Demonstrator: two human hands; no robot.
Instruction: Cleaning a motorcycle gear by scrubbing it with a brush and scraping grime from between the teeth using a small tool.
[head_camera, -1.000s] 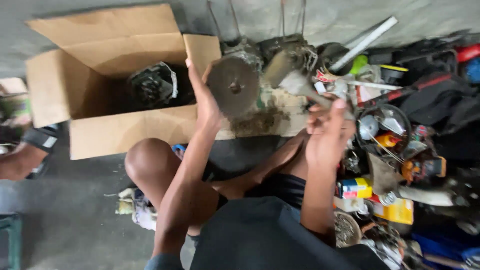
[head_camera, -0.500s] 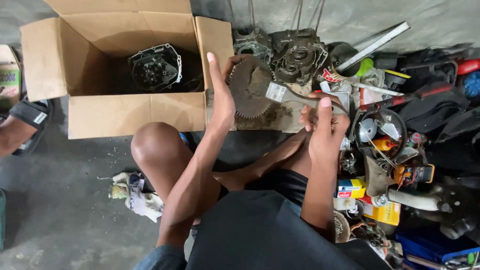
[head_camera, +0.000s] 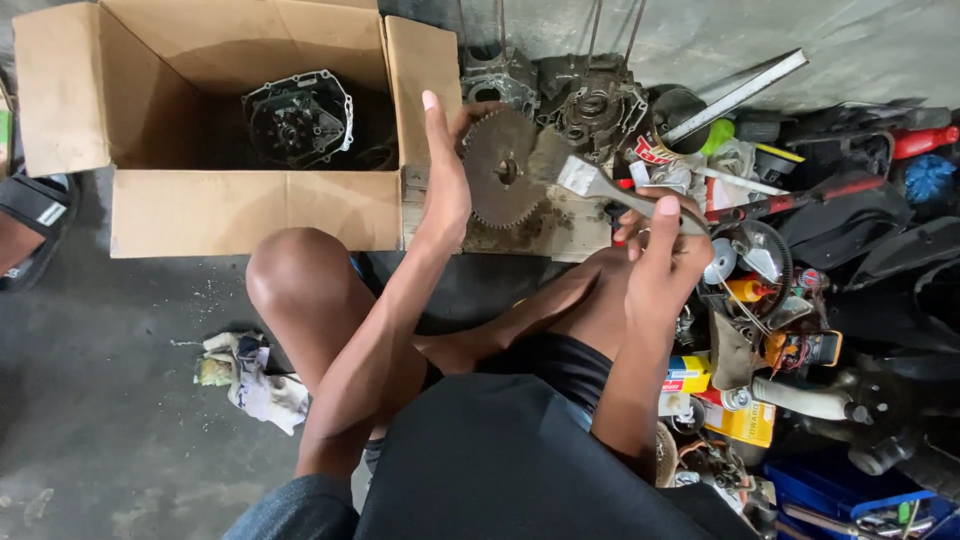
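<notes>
My left hand grips a round, rusty-brown toothed metal gear upright by its edge. My right hand is closed around a flat grey paintbrush; its handle end is hidden in my fist.

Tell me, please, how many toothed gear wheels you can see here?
2: a rusty gear wheel held upright in the left hand, and a dark toothed ring in the clutter right of the right hand. Others may be hidden in the pile.

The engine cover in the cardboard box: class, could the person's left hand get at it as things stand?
Probably not at once: the left hand holds the toothed gear. Otherwise the cardboard box is open, nothing covering the engine cover.
</notes>
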